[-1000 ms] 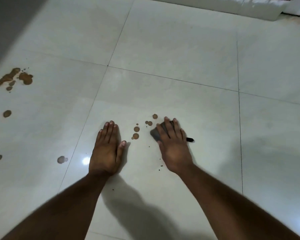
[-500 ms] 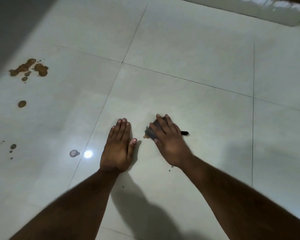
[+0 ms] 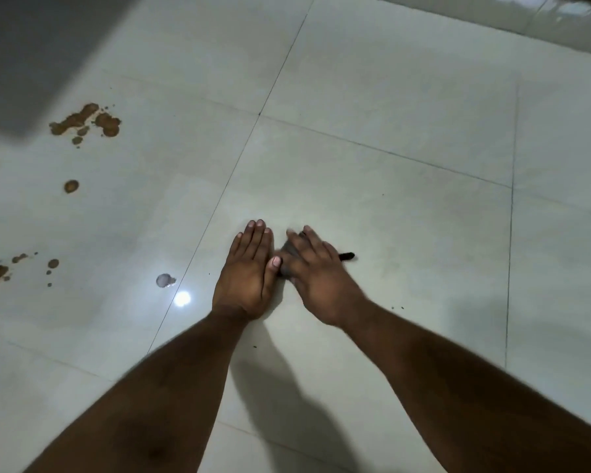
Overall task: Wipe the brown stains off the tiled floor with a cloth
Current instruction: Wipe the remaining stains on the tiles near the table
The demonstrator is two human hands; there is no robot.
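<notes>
My right hand [image 3: 318, 278] presses a dark grey cloth [image 3: 287, 254] flat onto the pale tiled floor [image 3: 406, 216]; only the cloth's left edge and a black tip [image 3: 347, 256] at the right show past my fingers. My left hand [image 3: 249, 271] lies flat on the floor, fingers together, its thumb touching the cloth. Brown stains sit to the left: a big cluster [image 3: 86, 122] at the upper left, a single round spot [image 3: 71, 186], and a scattered group [image 3: 0, 273] at the left edge. A pale greyish drop [image 3: 164, 280] lies left of my left hand.
A dark grey shadowed surface [image 3: 24, 52] fills the top left corner. A glossy white raised edge [image 3: 526, 18] runs along the top right. A bright light reflection [image 3: 182, 298] shines on the tile near the grout line. Tiny dark specks [image 3: 397, 307] lie beside my right wrist.
My right hand slid the cloth leftward over the small brown spots between my hands; those spots no longer show. The cloth now touches my left thumb. The view shifted right.
</notes>
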